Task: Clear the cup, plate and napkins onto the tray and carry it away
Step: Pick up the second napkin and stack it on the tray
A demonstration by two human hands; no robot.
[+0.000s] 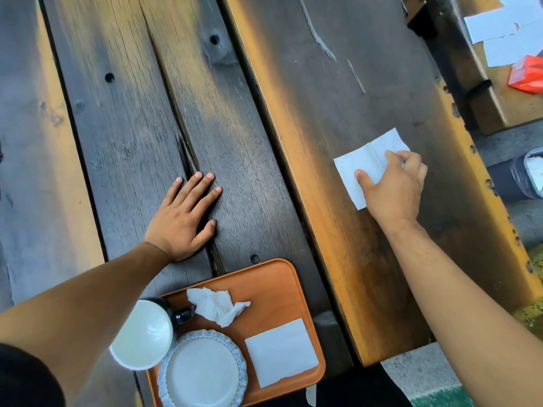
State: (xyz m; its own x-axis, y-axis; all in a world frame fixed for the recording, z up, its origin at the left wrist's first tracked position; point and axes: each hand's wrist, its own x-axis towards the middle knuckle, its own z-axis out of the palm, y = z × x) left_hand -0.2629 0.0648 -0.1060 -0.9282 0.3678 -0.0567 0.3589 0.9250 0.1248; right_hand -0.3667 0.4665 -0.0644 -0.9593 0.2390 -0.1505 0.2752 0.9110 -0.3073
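Two hands: the left hand point(183, 218) lies flat on the planks, the right hand point(393, 183) pinches a napkin. Three napkins: one flat napkin point(364, 164) under the right hand's fingers, one crumpled napkin point(217, 306) and one folded napkin point(282, 351) on the tray, both nearer the person than the left hand. One tray point(273, 283). One cup point(142, 333) and one plate point(202, 371), below the left hand. Far beyond the right hand, two white papers point(505, 27) and one red packet point(527, 74).

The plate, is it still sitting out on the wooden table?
No, the plate already lies on the orange tray, beside the cup and two napkins.
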